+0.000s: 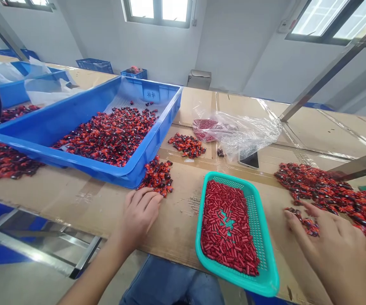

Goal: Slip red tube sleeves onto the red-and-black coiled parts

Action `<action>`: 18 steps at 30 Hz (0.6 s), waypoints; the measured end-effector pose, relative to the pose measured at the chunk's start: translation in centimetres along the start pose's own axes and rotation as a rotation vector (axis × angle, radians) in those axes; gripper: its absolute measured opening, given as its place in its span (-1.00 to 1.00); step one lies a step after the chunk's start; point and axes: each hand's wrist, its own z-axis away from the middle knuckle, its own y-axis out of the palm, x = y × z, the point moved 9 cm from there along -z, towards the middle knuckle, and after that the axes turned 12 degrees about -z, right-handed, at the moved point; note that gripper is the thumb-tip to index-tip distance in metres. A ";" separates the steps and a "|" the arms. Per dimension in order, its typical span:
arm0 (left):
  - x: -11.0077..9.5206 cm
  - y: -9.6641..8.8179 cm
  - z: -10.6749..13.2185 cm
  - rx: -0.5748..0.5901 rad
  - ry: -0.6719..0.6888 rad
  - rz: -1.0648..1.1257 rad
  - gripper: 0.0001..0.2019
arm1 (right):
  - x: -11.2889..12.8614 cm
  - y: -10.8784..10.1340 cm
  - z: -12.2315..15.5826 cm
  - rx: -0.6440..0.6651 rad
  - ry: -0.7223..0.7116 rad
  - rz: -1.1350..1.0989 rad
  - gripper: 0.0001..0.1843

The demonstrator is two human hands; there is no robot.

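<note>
My left hand (pixel 142 212) rests on the cardboard-covered table with its fingers loosely bent and slightly apart. Its fingertips touch the near edge of a small heap of red-and-black pieces (pixel 159 173) beside the blue tray (pixel 157 148). On the other side, my right hand (pixel 331 241) is open, thumb and forefinger apart around a few similar pieces (pixel 308 224) on the table. Just beyond it spreads a larger pile of red-and-black pieces (pixel 325 190). Between my hands stands a green basket (pixel 267 254) holding many short dark-red tubes (pixel 227 250).
Behind the basket lie a phone (pixel 249 160), a clear plastic bag (pixel 249 131) with red contents, and another small heap (pixel 187 145). More pieces (pixel 8 159) lie left of the tray. A metal post (pixel 325 80) rises at the right. A cardboard box (pixel 199 79) stands behind.
</note>
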 end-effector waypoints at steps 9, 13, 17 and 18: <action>-2.5 -1.5 0.3 0.102 -0.393 0.747 -0.78 | 14.1 6.3 1.2 0.433 -0.333 -0.332 -0.72; -3.5 2.8 3.3 0.297 -0.856 1.300 -0.75 | 14.1 7.2 1.2 0.484 -0.321 -0.307 -0.73; -4.9 4.1 4.9 0.332 -1.091 1.534 -0.68 | 14.2 6.8 0.9 0.506 -0.291 -0.320 -0.81; -5.1 4.1 5.0 0.334 -1.119 1.553 -0.69 | 14.3 6.6 0.8 0.505 -0.280 -0.327 -0.81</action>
